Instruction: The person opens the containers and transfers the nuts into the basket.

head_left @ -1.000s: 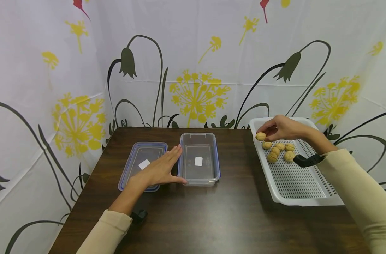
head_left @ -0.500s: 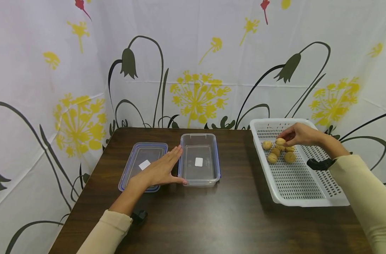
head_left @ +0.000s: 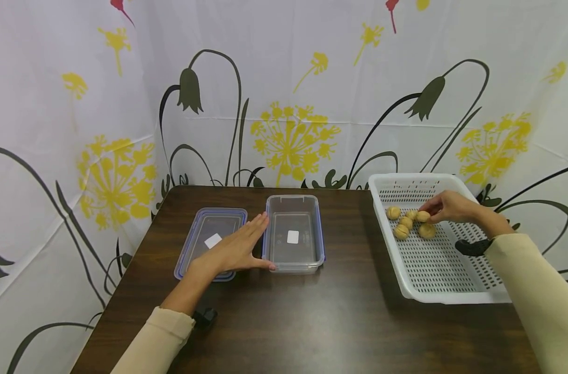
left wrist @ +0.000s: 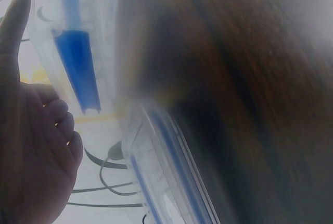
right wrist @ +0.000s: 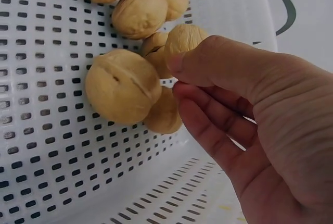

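Note:
My right hand (head_left: 454, 206) pinches a walnut (right wrist: 186, 37) between thumb and fingertips, low over the other walnuts in the white perforated basket (head_left: 407, 285). Around it lie several tan walnuts (right wrist: 123, 86) grouped at the basket's left side. My left hand (head_left: 234, 249) is stretched flat along the left side of a clear plastic container (head_left: 290, 254) with blue side clips, its thumb at the front left corner. No walnuts show inside the container, only a white square label. Partly behind the left hand lies a clear lid (head_left: 220, 221) with a blue seal.
Everything stands on a dark brown wooden table (head_left: 312, 322). Behind it hangs a white curtain (head_left: 284, 78) with a flower print. The basket's raised rim borders the walnuts. A black wrist strap (head_left: 473, 247) sits on the right wrist.
My right hand has carried the walnut from over the basket's left rim rightward and down, to the middle of the group of walnuts. The left hand, container and lid have stayed put.

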Motion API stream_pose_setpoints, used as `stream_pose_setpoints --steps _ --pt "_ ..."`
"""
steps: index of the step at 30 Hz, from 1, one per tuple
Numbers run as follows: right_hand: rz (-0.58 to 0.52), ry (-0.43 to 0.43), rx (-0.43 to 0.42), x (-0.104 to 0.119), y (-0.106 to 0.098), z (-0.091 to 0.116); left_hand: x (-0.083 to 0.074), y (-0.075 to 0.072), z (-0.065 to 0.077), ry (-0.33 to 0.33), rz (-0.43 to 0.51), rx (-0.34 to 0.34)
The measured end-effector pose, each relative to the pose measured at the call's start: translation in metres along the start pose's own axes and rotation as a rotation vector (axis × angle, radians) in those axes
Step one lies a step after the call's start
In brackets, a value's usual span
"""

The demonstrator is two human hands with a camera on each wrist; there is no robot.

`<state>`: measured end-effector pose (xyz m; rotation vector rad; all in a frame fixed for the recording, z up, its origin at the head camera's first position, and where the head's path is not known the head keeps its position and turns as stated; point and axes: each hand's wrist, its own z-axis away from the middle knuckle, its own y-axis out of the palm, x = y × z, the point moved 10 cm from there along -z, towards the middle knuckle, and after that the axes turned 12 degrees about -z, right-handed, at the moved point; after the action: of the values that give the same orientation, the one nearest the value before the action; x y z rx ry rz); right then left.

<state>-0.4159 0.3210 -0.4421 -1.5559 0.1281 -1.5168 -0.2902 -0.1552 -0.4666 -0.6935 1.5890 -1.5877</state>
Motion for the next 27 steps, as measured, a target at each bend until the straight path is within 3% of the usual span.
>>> stream_pose_setpoints --steps 14,27 --pt "0.086 0.055 -0.037 -0.011 0.0 0.003 -0.003 -0.001 -0.002 0.016 -0.005 -0.006" --pt "0.202 -0.053 -0.114 0.017 -0.004 0.001 0.003 -0.014 0.002 -0.014 0.007 0.021"
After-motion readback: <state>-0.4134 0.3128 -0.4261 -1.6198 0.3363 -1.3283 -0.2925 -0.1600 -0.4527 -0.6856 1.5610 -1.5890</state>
